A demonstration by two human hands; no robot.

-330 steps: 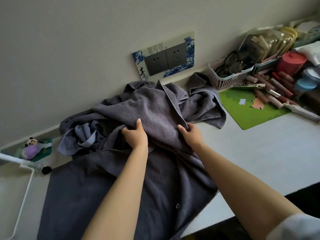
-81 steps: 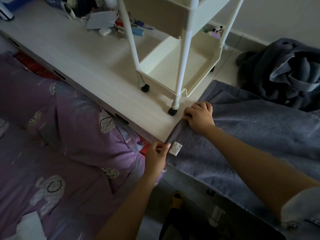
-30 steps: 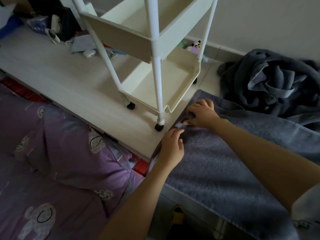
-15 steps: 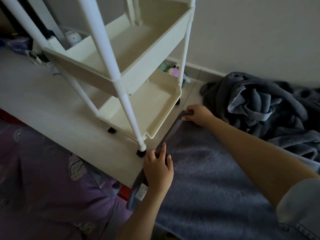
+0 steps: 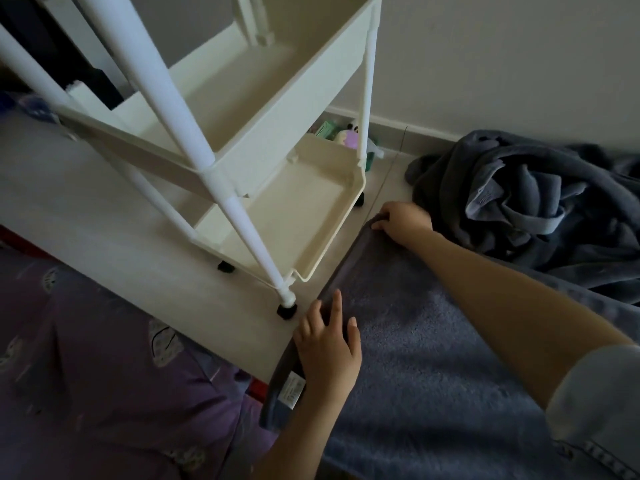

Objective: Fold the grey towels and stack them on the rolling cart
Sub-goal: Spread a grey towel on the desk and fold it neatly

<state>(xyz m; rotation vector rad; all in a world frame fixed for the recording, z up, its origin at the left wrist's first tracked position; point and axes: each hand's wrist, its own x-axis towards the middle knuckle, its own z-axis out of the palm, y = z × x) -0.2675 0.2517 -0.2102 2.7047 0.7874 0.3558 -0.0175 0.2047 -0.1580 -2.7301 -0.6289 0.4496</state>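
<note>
Flat grey terry towel (image 5: 433, 358): hands spread further apart along its edge than before | left hand (image 5: 327, 344) pressed flat, fingers splayed | right hand (image 5: 403, 221) curled, gripping far corner.

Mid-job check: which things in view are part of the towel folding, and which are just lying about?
Part of the job:
- flat grey towel, under both hands
- left hand, pressed flat near the label corner
- right hand, gripping the far corner
- crumpled towel pile, still unfolded
- rolling cart, trays bare

Lying about:
- panda toy behind the cart
- purple bedding
</note>
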